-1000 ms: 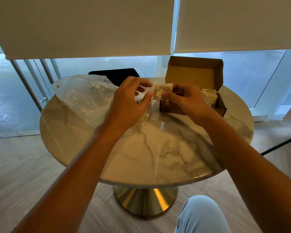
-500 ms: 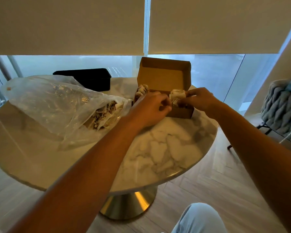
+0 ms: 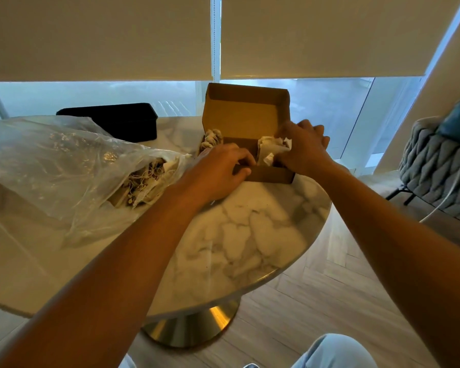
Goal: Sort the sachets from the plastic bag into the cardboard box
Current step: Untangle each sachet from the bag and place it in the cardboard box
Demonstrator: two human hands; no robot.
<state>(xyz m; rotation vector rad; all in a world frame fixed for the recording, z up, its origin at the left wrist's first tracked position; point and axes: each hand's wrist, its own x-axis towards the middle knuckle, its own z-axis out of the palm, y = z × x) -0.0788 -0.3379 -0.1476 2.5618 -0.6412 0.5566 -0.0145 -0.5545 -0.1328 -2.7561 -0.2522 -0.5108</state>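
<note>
An open cardboard box (image 3: 272, 174) stands on the round marble table (image 3: 250, 235), its lid upright. Pale sachets (image 3: 270, 148) stand bunched at the box's right end, and a few more sachets (image 3: 212, 138) sit at its left end. My right hand (image 3: 303, 147) reaches into the box's right end and presses against the bunched sachets, fingers curled around them. My left hand (image 3: 221, 168) rests on the box's front wall, fingertips curled over its edge. A clear plastic bag (image 3: 59, 166) lies at the left with several stringed sachets (image 3: 144, 179) at its mouth.
A black rectangular case (image 3: 117, 120) lies behind the bag at the table's far side. A grey knitted chair (image 3: 436, 166) with a dark cushion stands at the right on the wooden floor. Windows with lowered blinds rise behind the table. My knee shows at the bottom.
Both hands carried a sachet from near the bag over to the box. My right hand is now inside the box's right end; my left hand has dropped onto the front wall.
</note>
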